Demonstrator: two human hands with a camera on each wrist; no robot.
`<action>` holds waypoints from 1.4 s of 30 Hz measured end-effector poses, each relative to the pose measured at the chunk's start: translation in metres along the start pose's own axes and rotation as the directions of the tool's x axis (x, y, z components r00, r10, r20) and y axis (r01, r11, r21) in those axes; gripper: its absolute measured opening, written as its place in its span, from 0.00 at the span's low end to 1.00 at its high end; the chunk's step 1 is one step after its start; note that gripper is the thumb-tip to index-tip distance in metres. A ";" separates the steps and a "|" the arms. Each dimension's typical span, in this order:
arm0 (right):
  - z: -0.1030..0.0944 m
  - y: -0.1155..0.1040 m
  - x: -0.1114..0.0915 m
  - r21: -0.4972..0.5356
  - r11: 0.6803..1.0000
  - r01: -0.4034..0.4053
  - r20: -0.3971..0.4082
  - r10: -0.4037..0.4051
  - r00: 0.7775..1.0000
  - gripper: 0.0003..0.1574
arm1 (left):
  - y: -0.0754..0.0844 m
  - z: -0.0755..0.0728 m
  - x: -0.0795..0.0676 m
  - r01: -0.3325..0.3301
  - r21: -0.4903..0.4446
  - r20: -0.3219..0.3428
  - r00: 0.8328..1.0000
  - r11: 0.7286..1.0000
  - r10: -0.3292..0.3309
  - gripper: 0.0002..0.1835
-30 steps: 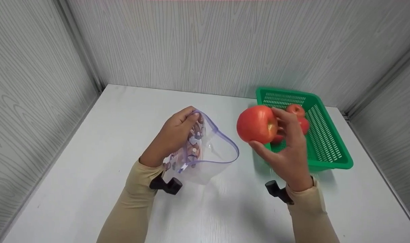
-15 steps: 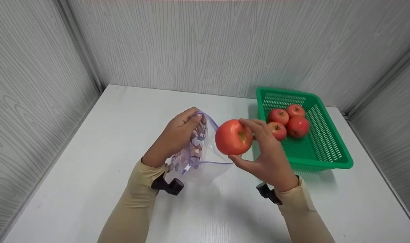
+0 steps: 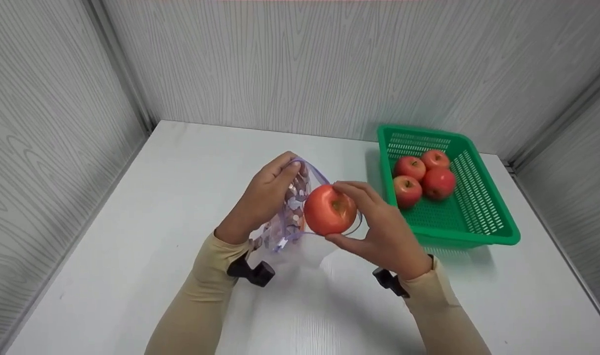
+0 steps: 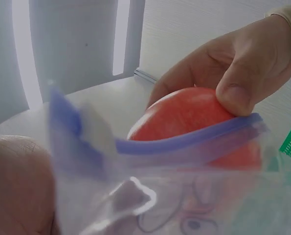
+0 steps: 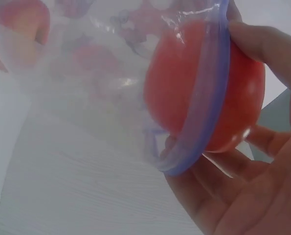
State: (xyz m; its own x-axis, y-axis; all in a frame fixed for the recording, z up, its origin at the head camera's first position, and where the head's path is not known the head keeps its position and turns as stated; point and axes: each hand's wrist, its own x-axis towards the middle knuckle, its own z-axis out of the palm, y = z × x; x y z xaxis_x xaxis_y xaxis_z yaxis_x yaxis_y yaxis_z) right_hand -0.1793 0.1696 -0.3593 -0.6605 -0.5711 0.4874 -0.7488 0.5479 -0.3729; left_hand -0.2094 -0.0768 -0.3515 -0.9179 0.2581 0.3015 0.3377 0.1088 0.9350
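Observation:
A clear zip bag (image 3: 305, 249) with a purple zip rim and a printed pattern hangs from my left hand (image 3: 268, 195), which pinches its edge between thumb and fingers. My right hand (image 3: 384, 229) grips a red apple (image 3: 329, 212) at the bag's mouth. In the right wrist view, part of that apple (image 5: 177, 81) lies behind the clear plastic, past the purple rim (image 5: 213, 103), and the rest sticks out. The left wrist view shows the thumb of the right hand (image 4: 253, 63) on top of the apple (image 4: 184, 110).
A green plastic basket (image 3: 492, 197) stands at the right on the white table (image 3: 132, 222), with several red apples (image 3: 439, 183) grouped at its left side. Wood-grain panels (image 3: 290, 64) rise behind and at both sides of the table.
My right hand has carried the apple left from beside the basket to the bag's mouth, partly inside it. The left hand keeps its grip on the bag and has shifted slightly right.

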 end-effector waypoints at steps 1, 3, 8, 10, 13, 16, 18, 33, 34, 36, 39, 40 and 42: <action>0.000 0.001 0.000 -0.005 1.000 -0.011 0.003 0.011 1.000 0.53 | 0.000 0.000 0.001 -0.009 -0.011 0.001 1.000 1.000 0.009 0.11; -0.001 0.002 0.001 -0.025 1.000 -0.013 0.024 0.014 1.000 0.53 | 0.000 0.001 0.002 -0.020 -0.023 0.005 1.000 1.000 0.020 0.11; 0.000 0.003 -0.001 -0.032 0.997 0.070 0.153 -0.064 0.986 0.53 | -0.002 0.002 0.003 -0.028 -0.050 0.015 0.999 0.998 0.028 0.11; 0.002 0.002 -0.002 -0.010 0.994 0.108 0.197 -0.104 0.975 0.51 | -0.003 0.002 0.003 -0.030 -0.053 0.000 1.000 0.998 0.030 0.11; 0.004 0.001 -0.002 0.030 0.989 0.146 0.243 -0.149 0.959 0.48 | -0.003 0.002 0.003 -0.037 -0.056 -0.021 0.999 0.998 0.036 0.11; 0.004 0.001 -0.002 0.096 0.981 0.167 0.262 -0.187 0.947 0.43 | -0.002 0.002 0.004 -0.042 -0.062 -0.032 0.999 0.997 0.040 0.12; 0.001 0.002 -0.002 0.137 0.975 0.176 0.250 -0.206 0.946 0.40 | -0.001 0.000 0.003 -0.049 -0.073 -0.051 0.998 0.996 0.045 0.13; -0.034 0.009 -0.007 0.158 0.972 0.175 -0.317 -0.118 0.941 0.40 | 0.004 -0.016 0.001 -0.147 -0.288 -0.247 0.966 0.946 0.075 0.13; -0.033 0.010 -0.008 0.157 0.980 0.119 -0.314 -0.065 0.947 0.40 | 0.004 -0.016 0.001 -0.141 -0.283 -0.233 0.970 0.948 0.075 0.13; -0.032 0.013 -0.008 0.156 0.987 -0.025 -0.286 0.069 0.956 0.38 | 0.005 -0.015 0.000 -0.139 -0.293 -0.213 0.974 0.946 0.077 0.14; -0.027 0.016 -0.006 0.156 0.960 -0.232 -0.173 0.258 0.950 0.27 | 0.008 -0.013 -0.001 -0.178 -0.360 -0.250 0.964 0.916 0.089 0.13; -0.025 0.017 -0.006 0.153 0.947 -0.283 -0.127 0.303 0.945 0.22 | 0.009 -0.012 -0.002 -0.192 -0.385 -0.269 0.959 0.903 0.089 0.13; -0.021 0.017 -0.004 0.161 0.923 -0.349 -0.039 0.360 0.932 0.17 | 0.010 -0.011 -0.002 -0.215 -0.416 -0.298 0.950 0.884 0.091 0.13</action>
State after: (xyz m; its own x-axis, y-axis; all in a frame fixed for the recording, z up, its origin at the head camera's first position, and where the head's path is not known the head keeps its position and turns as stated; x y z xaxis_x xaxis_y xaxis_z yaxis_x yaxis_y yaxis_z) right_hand -0.1886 0.1938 -0.3514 -0.8831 -0.3116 0.3508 -0.4691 0.6070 -0.6415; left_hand -0.2062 -0.0867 -0.3404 -0.9035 -0.0308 0.4274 0.4091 -0.3586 0.8391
